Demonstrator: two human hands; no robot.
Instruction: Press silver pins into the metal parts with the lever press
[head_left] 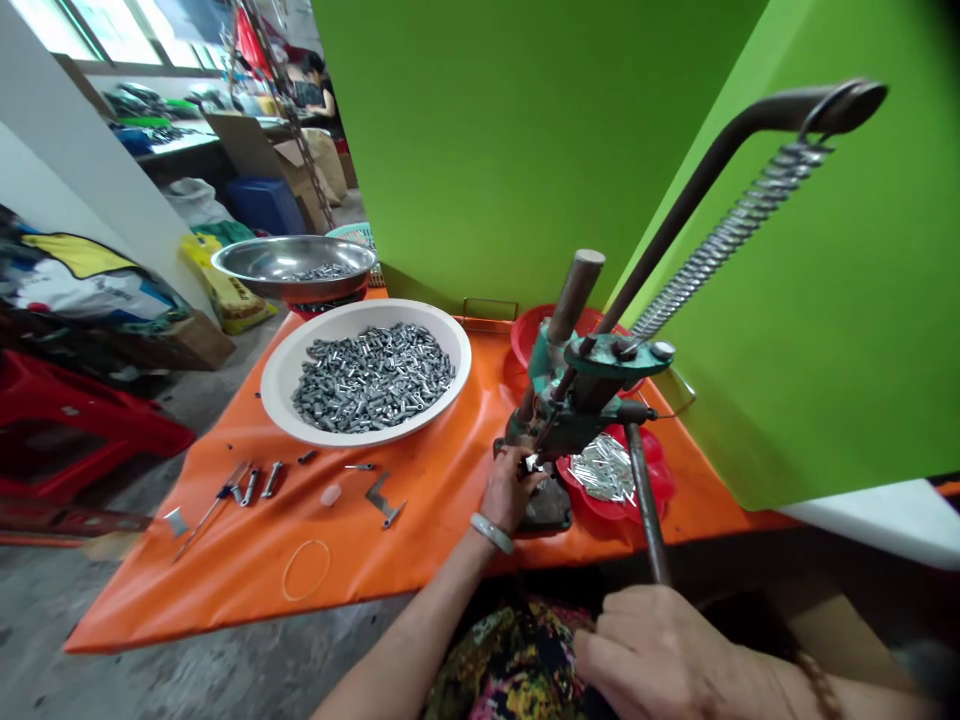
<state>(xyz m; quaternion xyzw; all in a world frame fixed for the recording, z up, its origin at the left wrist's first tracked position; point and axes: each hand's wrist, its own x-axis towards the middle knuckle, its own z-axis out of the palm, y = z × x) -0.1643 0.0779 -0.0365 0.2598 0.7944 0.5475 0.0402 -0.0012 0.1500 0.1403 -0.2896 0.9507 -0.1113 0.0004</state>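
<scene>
A green hand press with a coil spring and a long bent bar stands at the right of the table. My left hand, a pale bangle on its wrist, reaches to the base of the press. Its fingers pinch a small metal part under the ram, mostly hidden by the fingers and the tool. Lower right, my right hand is wrapped round the end of the press lever, which slants down toward me. A red dish of slim silvery pins sits just right of the press.
On the orange tablecloth stands a white basin full of small grey metal parts. Behind it is a steel bowl. Screws, a screwdriver and a rubber band lie at left. Green panels rise behind.
</scene>
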